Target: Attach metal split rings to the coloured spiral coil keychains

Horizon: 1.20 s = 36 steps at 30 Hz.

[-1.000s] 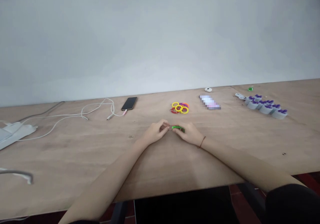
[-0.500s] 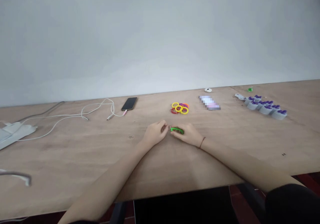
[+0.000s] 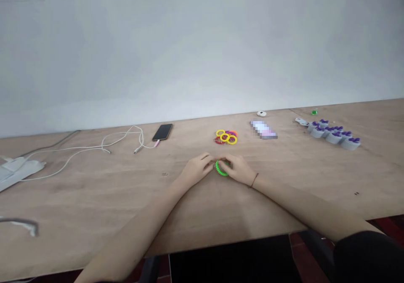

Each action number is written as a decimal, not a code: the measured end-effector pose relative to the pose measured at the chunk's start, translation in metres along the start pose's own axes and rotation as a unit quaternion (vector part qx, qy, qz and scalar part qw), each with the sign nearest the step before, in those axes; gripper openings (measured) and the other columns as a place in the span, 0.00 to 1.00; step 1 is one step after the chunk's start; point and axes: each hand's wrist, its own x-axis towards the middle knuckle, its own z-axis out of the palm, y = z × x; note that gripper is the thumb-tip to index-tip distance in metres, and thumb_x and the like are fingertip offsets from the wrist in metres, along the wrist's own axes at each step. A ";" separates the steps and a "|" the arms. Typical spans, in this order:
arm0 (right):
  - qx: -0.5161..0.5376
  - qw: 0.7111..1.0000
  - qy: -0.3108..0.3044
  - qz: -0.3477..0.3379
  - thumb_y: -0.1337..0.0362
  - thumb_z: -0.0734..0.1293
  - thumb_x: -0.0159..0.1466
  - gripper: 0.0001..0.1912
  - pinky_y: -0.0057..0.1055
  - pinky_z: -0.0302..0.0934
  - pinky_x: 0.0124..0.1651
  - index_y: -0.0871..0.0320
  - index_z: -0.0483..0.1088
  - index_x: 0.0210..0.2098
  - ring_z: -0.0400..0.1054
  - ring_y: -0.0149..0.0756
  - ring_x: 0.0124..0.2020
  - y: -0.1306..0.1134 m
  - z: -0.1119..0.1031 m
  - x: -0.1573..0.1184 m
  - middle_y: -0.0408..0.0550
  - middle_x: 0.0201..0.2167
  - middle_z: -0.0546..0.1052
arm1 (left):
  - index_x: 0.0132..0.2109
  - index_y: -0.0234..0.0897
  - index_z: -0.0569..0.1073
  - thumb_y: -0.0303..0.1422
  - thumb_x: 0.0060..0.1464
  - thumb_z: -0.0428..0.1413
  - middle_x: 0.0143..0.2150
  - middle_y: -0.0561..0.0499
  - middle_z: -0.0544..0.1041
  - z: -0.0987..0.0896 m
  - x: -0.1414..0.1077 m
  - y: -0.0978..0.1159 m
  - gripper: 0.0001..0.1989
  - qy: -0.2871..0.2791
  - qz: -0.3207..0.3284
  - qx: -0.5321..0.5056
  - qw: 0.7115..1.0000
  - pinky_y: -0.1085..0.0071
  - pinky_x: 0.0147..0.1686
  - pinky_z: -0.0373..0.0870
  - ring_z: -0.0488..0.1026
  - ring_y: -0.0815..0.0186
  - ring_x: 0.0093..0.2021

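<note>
A green coiled wristband [image 3: 221,171] is turned so that its loop shows as a round curve between my hands, just above the table. My right hand [image 3: 239,168] grips its right side between thumb and fingers, covering that part. At the wristband's left edge, my left hand [image 3: 198,168] has thumb and fingertips pressed together; what they pinch is too small and hidden to make out. Just beyond my hands lies a small pile of coiled wristbands [image 3: 224,137] in yellow, red, purple and orange, some with thin metal rings.
Left of the pile, a black phone [image 3: 163,132] is plugged into a white cable [image 3: 142,136]. A power strip [image 3: 19,169] lies at far left. On the right are a blurred-out phone-like item [image 3: 264,130], a white oval gadget [image 3: 261,113] and several grey-white tubs with purple tops [image 3: 333,137].
The green wristband has turned from a nearly edge-on view to a visible round loop. My right fingers have shifted over its far side. Both arms stay nearly in place.
</note>
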 end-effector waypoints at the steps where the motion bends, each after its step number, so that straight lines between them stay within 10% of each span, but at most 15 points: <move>1: -0.001 1.000 0.001 -0.002 0.64 0.58 0.62 0.11 0.26 0.60 0.33 0.55 0.69 0.42 0.68 0.31 0.28 0.000 0.000 0.000 0.44 0.34 0.77 | 0.41 0.40 0.70 0.32 0.55 0.47 0.39 0.49 0.71 0.000 0.000 0.000 0.09 -0.004 0.003 0.008 1.000 0.73 0.36 0.64 0.69 0.68 0.35; 12: -0.025 0.998 -0.027 -0.050 0.65 0.59 0.61 0.10 0.26 0.59 0.33 0.55 0.68 0.40 0.68 0.30 0.29 0.001 0.003 -0.002 0.44 0.33 0.76 | 0.32 0.38 0.67 0.33 0.52 0.49 0.29 0.52 0.72 0.000 -0.001 0.002 0.05 0.059 -0.096 0.075 0.991 0.73 0.28 0.58 0.68 0.67 0.29; 36: -0.022 1.000 -0.019 -0.006 0.65 0.57 0.62 0.11 0.26 0.56 0.31 0.55 0.67 0.43 0.66 0.29 0.25 0.003 0.000 0.001 0.43 0.31 0.76 | 0.34 0.35 0.72 0.40 0.57 0.43 0.31 0.52 0.74 0.004 0.003 0.001 0.17 0.033 -0.160 -0.264 0.951 0.73 0.34 0.66 0.70 0.67 0.33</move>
